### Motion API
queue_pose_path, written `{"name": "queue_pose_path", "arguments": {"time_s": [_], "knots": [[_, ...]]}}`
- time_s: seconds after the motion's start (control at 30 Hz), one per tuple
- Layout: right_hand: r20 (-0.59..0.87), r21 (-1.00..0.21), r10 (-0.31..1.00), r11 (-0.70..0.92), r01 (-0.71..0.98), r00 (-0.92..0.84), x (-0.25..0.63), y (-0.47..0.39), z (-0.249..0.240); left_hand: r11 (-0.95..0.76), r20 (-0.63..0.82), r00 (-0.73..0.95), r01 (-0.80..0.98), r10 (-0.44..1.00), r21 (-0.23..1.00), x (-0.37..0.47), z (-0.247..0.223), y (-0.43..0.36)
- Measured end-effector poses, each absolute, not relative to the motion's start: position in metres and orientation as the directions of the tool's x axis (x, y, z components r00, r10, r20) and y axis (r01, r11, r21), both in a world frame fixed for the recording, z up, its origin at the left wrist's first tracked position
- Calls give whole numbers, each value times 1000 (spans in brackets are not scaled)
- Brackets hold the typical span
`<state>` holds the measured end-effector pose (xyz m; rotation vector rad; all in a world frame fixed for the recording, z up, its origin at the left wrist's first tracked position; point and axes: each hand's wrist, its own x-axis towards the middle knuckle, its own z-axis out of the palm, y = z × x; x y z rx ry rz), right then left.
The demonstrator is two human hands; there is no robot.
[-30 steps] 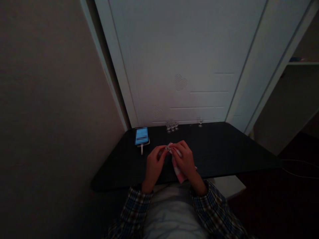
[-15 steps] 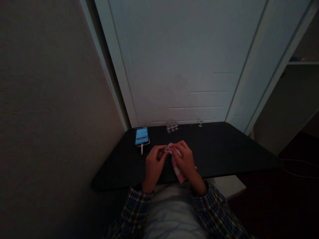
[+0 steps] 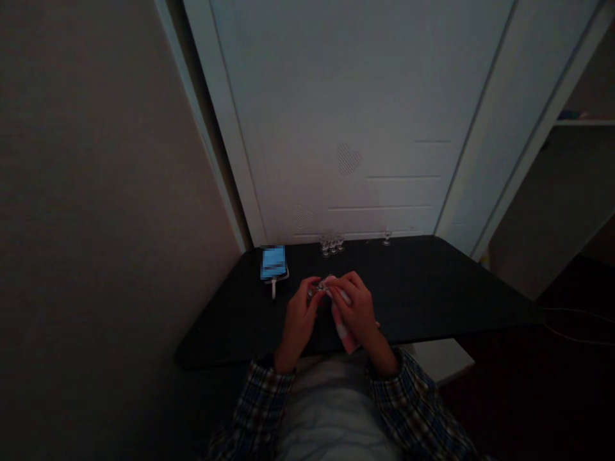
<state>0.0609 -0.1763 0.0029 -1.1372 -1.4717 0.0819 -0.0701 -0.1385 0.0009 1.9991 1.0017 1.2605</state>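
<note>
My left hand is closed on a small clear stemmed glass, lying on its side between thumb and fingers. Held in my right hand is a pink and white cloth, its upper part pressed against one end of the glass. The cloth's lower end hangs down beneath my right palm. Both hands meet over the near middle of the table, and the fingers hide much of the glass.
On the dark table, several small stemmed glasses stand in a cluster by the white door panel. One more glass stands further right. A lit phone with a white plug or cable end lies at the left.
My left hand has turned slightly and shifted a little to the right, its fingers covering more of the glass. My right hand and the cloth stay nearly in place.
</note>
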Motion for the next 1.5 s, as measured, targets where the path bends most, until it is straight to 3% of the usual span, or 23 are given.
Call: {"name": "queue_pose_path", "arguments": {"time_s": [0.13, 0.63, 1.5], "knots": [[726, -630, 656, 514, 583, 206, 61, -176, 4, -548, 472, 291, 301, 832, 780, -71, 0, -138], [709, -640, 683, 520, 565, 175, 61, -171, 0, -669, 641, 211, 355, 738, 653, -73, 4, -139], [698, -646, 694, 501, 576, 179, 62, -171, 2, -709, 691, 200, 355, 694, 609, -73, 1, -136]]}}
